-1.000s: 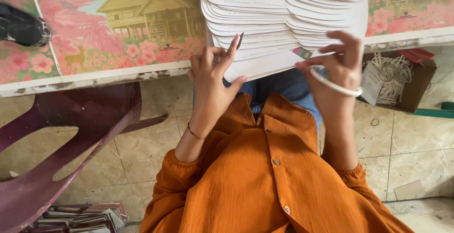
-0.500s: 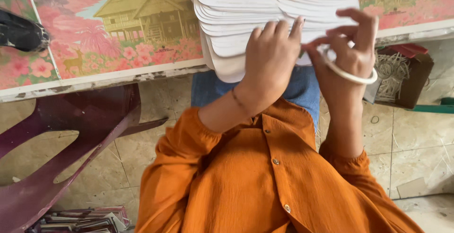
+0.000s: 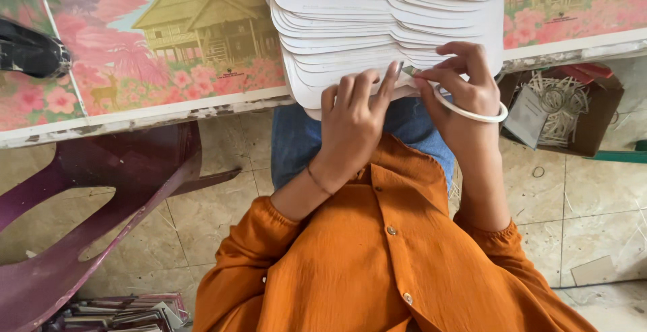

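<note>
White card sheets (image 3: pixel 377 28) lie in a big fanned stack, and both hands are at its near edge. The left hand (image 3: pixel 354 119) lies flat on the lowest sheets with its fingers (image 3: pixel 367 89) spread and pressing down; it is not closed around anything. The right hand (image 3: pixel 461 86) has a pinching grip on a small thin thing (image 3: pixel 409 71) at the edge of the stack; I cannot tell what that thing is. A white bangle (image 3: pixel 472 111) sits on the right wrist.

The stack rests on a tabletop (image 3: pixel 168 42) covered with a picture of houses and pink flowers, and it hangs over the edge above the person's lap. The person wears an orange shirt (image 3: pixel 377 258). A purple plastic chair (image 3: pixel 87 210) stands on the tiled floor to the left. A cardboard box (image 3: pixel 573 109) with pale strips sits on the floor to the right.
</note>
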